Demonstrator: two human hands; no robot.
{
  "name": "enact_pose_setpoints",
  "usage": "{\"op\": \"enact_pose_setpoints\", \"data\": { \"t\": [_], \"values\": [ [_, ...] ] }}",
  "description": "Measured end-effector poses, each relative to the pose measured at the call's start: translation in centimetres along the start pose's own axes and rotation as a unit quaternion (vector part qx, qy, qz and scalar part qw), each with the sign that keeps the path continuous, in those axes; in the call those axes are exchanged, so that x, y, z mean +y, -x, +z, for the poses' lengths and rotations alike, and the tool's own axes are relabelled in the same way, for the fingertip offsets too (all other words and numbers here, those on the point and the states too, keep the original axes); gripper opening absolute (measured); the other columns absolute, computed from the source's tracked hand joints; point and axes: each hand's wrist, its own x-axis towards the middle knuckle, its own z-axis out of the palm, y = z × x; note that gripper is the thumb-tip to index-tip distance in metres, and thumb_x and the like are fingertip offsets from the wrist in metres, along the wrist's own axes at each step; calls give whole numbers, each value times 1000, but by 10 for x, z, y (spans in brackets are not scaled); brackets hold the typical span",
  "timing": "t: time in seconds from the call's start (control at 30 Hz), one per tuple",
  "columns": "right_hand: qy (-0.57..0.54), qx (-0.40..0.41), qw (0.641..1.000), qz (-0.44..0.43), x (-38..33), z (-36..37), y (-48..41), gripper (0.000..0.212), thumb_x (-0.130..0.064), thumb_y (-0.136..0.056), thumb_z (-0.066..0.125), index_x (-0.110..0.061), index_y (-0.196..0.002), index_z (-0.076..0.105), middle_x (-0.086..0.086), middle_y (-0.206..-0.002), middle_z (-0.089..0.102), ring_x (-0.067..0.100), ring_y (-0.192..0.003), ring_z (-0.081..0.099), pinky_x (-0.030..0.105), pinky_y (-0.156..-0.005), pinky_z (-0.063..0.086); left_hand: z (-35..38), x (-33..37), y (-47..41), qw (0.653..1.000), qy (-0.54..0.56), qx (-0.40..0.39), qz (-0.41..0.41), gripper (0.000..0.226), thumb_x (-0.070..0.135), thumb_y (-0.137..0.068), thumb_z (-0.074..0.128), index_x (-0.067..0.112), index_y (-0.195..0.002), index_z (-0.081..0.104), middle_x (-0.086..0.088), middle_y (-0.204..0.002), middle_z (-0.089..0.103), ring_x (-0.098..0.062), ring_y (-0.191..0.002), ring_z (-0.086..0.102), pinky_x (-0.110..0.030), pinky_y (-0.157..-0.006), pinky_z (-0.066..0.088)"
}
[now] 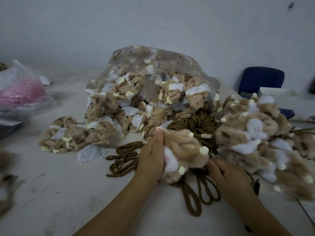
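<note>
A tan and white plush toy skin (183, 150) with cream nubs sits low in the middle of the view. My left hand (151, 155) grips its left side, thumb up along the fur. My right hand (226, 176) pinches its lower right edge with curled fingers. Under the toy lie brown cord loops (196, 196) and a coiled bundle of brown cords (196, 123).
A clear plastic bag (150, 89) full of inside-out tan skins stands behind, with loose ones (66, 133) to its left. A heap of fur-side-out toys (262, 133) fills the right. A bag with pink material (20, 92) sits far left; a blue chair (260, 80) stands at back right.
</note>
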Motion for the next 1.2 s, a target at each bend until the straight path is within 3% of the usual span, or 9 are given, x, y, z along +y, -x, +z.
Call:
{"op": "enact_pose_setpoints", "data": {
  "t": [0.13, 0.2, 0.33, 0.47, 0.63, 0.83, 0.93, 1.1, 1.2],
  "values": [
    [10, -2, 1000, -7, -3, 8, -1, 47, -52, -88, 39, -15, -62, 53, 0, -50, 50, 10, -49, 49, 27, -49, 34, 1, 3, -1, 999, -31, -10, 33, 42, 63, -88, 33, 50, -79, 72, 15, -82, 73, 4, -80, 66, -10, -72, 49],
    [1, -1, 1000, -2, -1, 9, -1, 37, -37, -92, 48, -15, -63, 54, 2, -51, 52, 13, -51, 51, 27, -49, 35, 2, 1, -1, 997, -54, -18, 46, 45, 61, -93, 31, 46, -79, 70, 13, -81, 72, 0, -79, 66, -15, -72, 52],
    [-42, -22, 999, 14, 0, 6, 0, 42, -53, -84, 36, -21, -59, 50, 1, -50, 49, 12, -59, 53, 21, -48, 32, 3, -3, 1, 996, -60, -38, 58, 39, 53, -95, 34, 36, -87, 68, -3, -87, 71, -13, -80, 66, -19, -72, 52],
    [-49, -18, 999, 13, 2, 6, -1, 49, -59, -82, 36, -20, -57, 49, 1, -49, 49, 13, -57, 53, 23, -50, 35, -8, 4, -3, 999, -23, -26, 36, 28, 51, -95, 47, 41, -108, 70, 17, -108, 71, 1, -101, 65, -16, -82, 53],
    [-39, -21, 999, 13, 7, 4, -2, 59, -67, -77, 31, -15, -59, 52, 3, -51, 51, 12, -57, 53, 24, -50, 35, -11, 13, -5, 1000, 18, -9, 16, 26, 49, -86, 53, 38, -91, 76, 10, -99, 75, -6, -88, 71, -17, -59, 53],
    [-1, -20, 1000, 2, 17, -3, -2, 60, -66, -78, 30, -16, -67, 62, -1, -55, 58, 10, -62, 56, 27, -58, 41, -11, 12, -4, 998, 48, -19, -21, 31, 46, -88, 52, 29, -92, 78, -2, -96, 77, -13, -88, 73, -22, -67, 57],
    [18, -24, 1000, 0, 17, -5, -4, 57, -66, -78, 30, -19, -66, 61, -2, -55, 58, 7, -54, 54, 26, -53, 41, -12, 14, -4, 998, 53, -16, -31, 34, 48, -85, 54, 25, -92, 77, -7, -95, 76, -19, -89, 73, -27, -71, 59],
    [71, 3, 997, -39, 17, -8, -7, 49, -61, -84, 33, -25, -59, 56, -9, -47, 48, -1, -46, 46, 20, -45, 33, -11, 19, -4, 1000, 5, 14, -23, 28, 41, -95, 53, 39, -80, 76, -3, -86, 74, -9, -70, 68, -21, -49, 53],
    [117, 44, 987, -99, 18, -15, -11, 52, -57, -93, 37, -25, -58, 57, -11, -49, 46, 0, -46, 44, 18, -46, 32, -12, 19, -5, 999, -21, 9, -34, 30, 39, -97, 53, 42, -76, 75, -8, -86, 73, -13, -68, 64, -24, -51, 52]
  ]
}}
